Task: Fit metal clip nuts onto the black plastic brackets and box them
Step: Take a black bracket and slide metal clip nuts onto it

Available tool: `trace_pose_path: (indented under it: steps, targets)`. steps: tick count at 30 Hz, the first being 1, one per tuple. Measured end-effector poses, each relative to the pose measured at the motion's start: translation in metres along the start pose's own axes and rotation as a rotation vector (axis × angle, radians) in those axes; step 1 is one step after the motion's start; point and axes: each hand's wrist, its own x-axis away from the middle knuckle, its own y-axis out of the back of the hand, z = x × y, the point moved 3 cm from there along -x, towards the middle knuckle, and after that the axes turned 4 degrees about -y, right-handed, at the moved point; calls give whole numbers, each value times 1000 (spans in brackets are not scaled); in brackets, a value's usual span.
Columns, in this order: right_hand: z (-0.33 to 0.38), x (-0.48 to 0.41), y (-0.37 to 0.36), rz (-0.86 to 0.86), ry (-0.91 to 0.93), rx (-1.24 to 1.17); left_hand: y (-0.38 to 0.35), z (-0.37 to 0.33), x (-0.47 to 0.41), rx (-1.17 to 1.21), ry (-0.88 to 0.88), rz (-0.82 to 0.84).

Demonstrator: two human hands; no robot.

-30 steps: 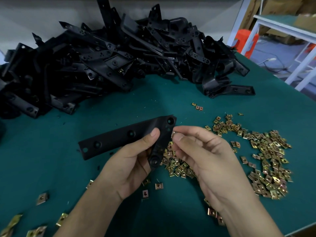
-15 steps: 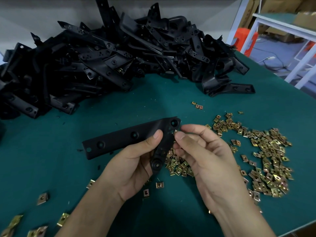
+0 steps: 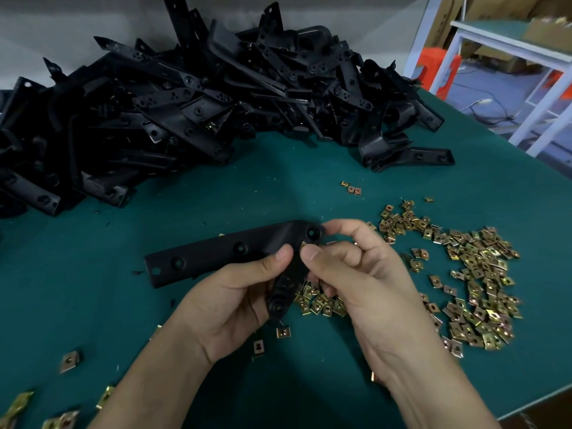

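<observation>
Bracket (image 3: 216, 255) held above green table (image 3: 278, 187): left hand (image 3: 235, 301) grips the black angled piece at its bend, thumb on top; right hand (image 3: 356, 280) pinches a clip nut (image 3: 303, 244) (only a brass sliver shows) against the holed corner. Scattered loose nuts (image 3: 476, 274) lie to the right, and heaped brackets (image 3: 201, 103) fill the far side.

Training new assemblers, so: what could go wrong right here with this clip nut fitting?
The clip nut pinched in the right hand is mostly hidden; it may slip or seat off the hole. The left hand holds the black bracket only at its bend, so it could twist.
</observation>
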Motion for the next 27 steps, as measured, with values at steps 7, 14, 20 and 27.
trace_pose_path:
  steps: [7, 14, 20, 27]
  targets:
    - [2, -1, 10, 4, 42, 197, -5, 3, -1, 31, -41, -7]
    - [22, -14, 96, -544, 45, 1110, 3, 1, -2, 30, -106, -155]
    - [18, -24, 125, -591, -37, 1205, 2, 2, -2, 14, -98, -137]
    - [17, -26, 131, -595, -56, 1103, 2, 0, -1, 28, -117, -147]
